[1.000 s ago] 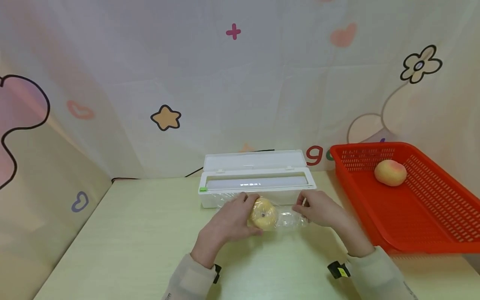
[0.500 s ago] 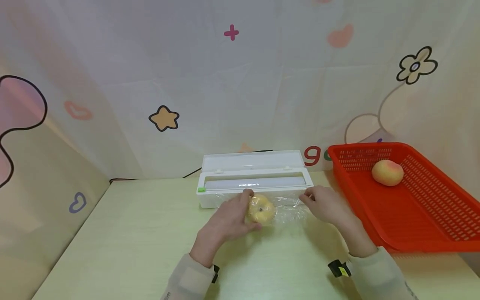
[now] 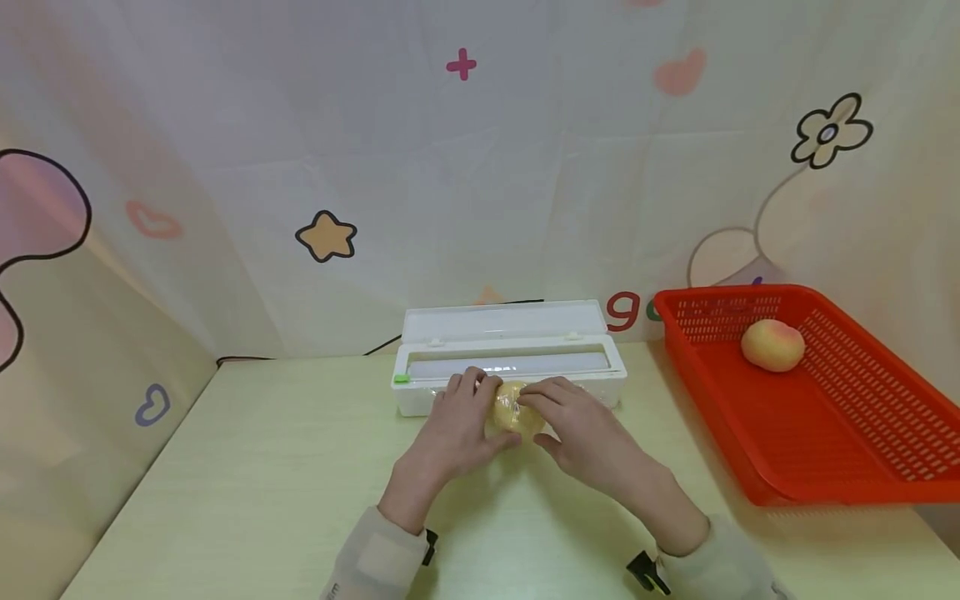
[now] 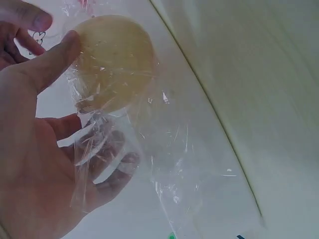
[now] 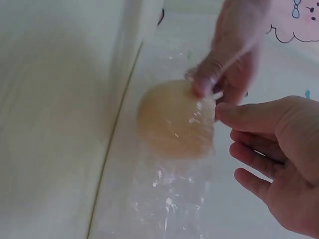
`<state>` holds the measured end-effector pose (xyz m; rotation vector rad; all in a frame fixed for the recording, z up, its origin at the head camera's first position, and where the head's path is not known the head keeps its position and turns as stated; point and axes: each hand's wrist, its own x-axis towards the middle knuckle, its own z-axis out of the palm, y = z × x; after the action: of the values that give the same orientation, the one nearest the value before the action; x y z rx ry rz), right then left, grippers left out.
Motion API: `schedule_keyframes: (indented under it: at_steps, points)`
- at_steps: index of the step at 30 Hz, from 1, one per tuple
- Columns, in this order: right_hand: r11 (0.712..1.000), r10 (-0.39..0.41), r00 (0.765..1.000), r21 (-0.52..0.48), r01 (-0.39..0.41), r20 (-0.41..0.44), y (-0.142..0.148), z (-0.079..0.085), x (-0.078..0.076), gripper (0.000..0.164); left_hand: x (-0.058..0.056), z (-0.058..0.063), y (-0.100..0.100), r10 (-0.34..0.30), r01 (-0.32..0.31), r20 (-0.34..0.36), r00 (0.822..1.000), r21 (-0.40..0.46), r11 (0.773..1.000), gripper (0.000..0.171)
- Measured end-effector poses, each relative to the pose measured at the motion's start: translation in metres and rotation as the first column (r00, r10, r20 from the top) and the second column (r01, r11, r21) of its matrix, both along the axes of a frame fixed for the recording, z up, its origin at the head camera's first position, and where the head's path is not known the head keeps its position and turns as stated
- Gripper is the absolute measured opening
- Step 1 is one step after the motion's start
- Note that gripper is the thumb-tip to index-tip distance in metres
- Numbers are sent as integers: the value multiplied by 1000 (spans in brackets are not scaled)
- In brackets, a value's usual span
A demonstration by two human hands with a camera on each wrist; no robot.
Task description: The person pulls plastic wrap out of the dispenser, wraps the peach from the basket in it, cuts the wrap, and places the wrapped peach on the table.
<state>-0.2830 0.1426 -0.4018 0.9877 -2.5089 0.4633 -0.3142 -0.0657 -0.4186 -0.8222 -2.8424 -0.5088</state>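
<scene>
"What's the left hand [image 3: 450,433] gripping?"

"The fruit [image 3: 517,408]: it's holding it between thumb and fingers, just in front of the box [image 3: 414,403] standing on the bench [image 3: 262,483]."

"And the right hand [image 3: 592,433]?"

"It's touching the fruit with its fingertips; I cannot tell whether that grip is pinching the film [image 5: 169,199] covering it."

"And the basket [image 3: 817,433] on the right?"

"A peach [image 3: 772,346] is lying in it."
</scene>
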Motion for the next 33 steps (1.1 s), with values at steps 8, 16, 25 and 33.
schedule_keyframes:
  at_steps: [8,16,25,33]
  points:
    - [994,-33,999,107,32,6,-10,-13,-1,71,-1,4,-1,29,-26,-44,999,64,998,74]
    - [983,-74,992,157,90,-105,-18,-20,-10,81,-3,5,-3,26,-22,-16,1000,215,976,62]
    - [950,-155,965,235,204,-210,-31,-15,-22,90,-8,9,-16,126,-101,-48,991,350,931,52]
    - [958,-186,961,180,224,-207,-34,-14,-28,87,-18,18,-59,401,-426,147,904,365,828,51]
